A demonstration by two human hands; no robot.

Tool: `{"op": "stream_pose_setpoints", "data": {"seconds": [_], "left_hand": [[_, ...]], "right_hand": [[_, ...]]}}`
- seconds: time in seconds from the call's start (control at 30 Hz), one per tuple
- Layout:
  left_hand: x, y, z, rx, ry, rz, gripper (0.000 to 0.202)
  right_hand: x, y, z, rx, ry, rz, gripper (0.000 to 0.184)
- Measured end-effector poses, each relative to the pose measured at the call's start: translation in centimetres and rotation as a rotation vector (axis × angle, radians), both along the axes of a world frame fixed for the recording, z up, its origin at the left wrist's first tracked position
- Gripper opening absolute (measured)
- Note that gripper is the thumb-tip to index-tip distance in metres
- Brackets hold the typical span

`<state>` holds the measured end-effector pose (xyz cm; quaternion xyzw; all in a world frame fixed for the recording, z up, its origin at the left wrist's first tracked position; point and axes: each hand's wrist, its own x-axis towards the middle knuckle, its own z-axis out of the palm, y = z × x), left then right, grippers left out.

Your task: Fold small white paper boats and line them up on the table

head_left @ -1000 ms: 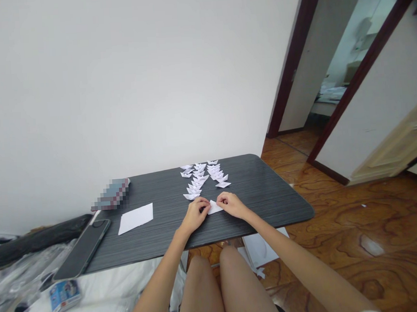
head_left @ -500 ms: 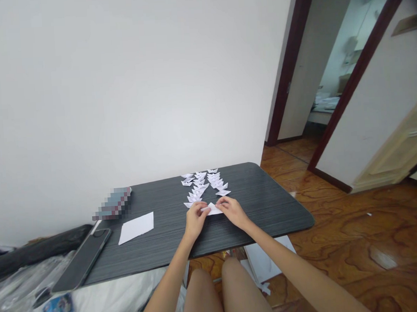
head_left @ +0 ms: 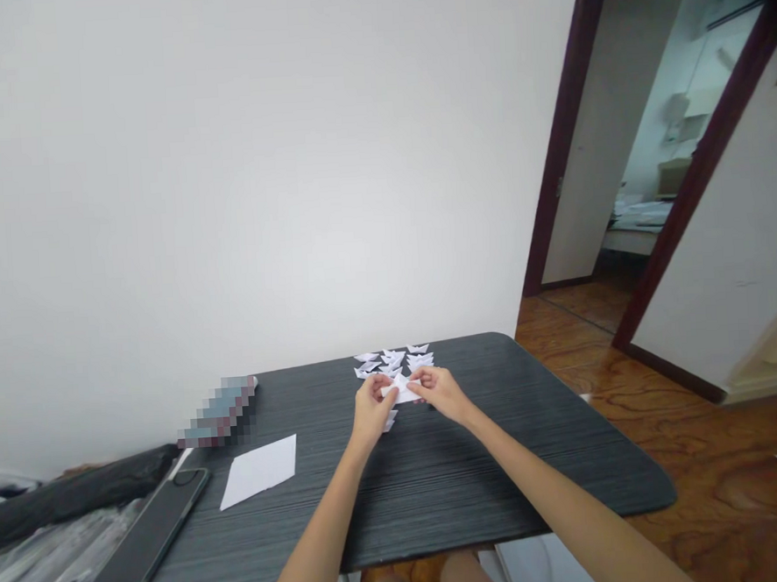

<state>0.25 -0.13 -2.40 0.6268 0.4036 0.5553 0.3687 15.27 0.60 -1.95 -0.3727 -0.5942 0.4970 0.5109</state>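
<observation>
A small white folded paper piece (head_left: pixel 402 391) is lifted a little above the dark wood-grain table (head_left: pixel 504 459). My left hand (head_left: pixel 374 409) pinches its left end and my right hand (head_left: pixel 439 391) pinches its right end, both with fingers closed. Behind and partly under my hands lie several small white folded paper shapes (head_left: pixel 396 358) in rows. A flat white sheet of paper (head_left: pixel 260 470) rests on the table to the left of my left arm.
A black phone (head_left: pixel 141 548) lies at the table's left front corner. A blurred-out rectangular object (head_left: pixel 221 411) sits at the back left. A dark bundle (head_left: pixel 72 490) lies beside the table. A white wall stands behind, an open doorway (head_left: pixel 645 187) to the right.
My hands have raised the folded paper off the table and moved it further away, over the rows of shapes. The camera has tilted, so the table appears lower and my legs mostly out of view.
</observation>
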Motion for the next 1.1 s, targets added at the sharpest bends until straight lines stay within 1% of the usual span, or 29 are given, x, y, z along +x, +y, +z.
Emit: {"op": "stream_pose_setpoints", "data": {"seconds": [0.1, 0.17, 0.33, 0.4, 0.53, 0.6, 0.7, 0.77, 0.87, 0.97, 1.1], "left_hand": [[-0.2, 1.6, 0.1, 0.011, -0.025, -0.003, 0.021], [-0.3, 2.4, 0.2, 0.012, -0.018, -0.014, 0.023], [-0.3, 2.9, 0.1, 0.020, 0.103, -0.017, 0.023], [-0.4, 2.8, 0.1, -0.009, 0.114, -0.057, 0.025], [-0.5, 2.5, 0.2, -0.129, 0.046, -0.231, 0.036], [-0.5, 2.3, 0.4, -0.145, 0.033, -0.280, 0.040], [-0.4, 2.1, 0.7, -0.130, 0.046, -0.268, 0.039], [-0.2, 1.9, 0.8, -0.124, 0.043, -0.254, 0.038], [-0.2, 1.8, 1.0, -0.151, -0.022, -0.277, 0.038], [-0.3, 1.8, 1.2, -0.195, -0.092, -0.318, 0.040], [-0.8, 2.1, 1.1, -0.197, -0.095, -0.315, 0.041]], "right_hand": [[-0.2, 1.5, 0.0, 0.040, 0.003, 0.026, 0.025], [-0.1, 2.3, -0.1, 0.071, -0.032, 0.053, 0.027], [-0.1, 3.4, -0.7, 0.114, -0.094, 0.154, 0.036], [-0.1, 3.4, -0.9, 0.135, -0.109, 0.177, 0.036], [0.1, 3.2, -0.8, 0.167, -0.128, 0.216, 0.036], [0.2, 3.0, -0.7, 0.171, -0.125, 0.220, 0.035], [0.2, 2.9, -0.5, 0.171, -0.126, 0.224, 0.035], [0.2, 2.7, -0.4, 0.161, -0.119, 0.260, 0.035], [0.2, 2.4, 0.0, 0.139, -0.078, 0.316, 0.036], [0.4, 2.1, 0.5, 0.110, -0.045, 0.338, 0.035], [1.0, 2.0, 0.8, 0.071, -0.026, 0.334, 0.031]]}}
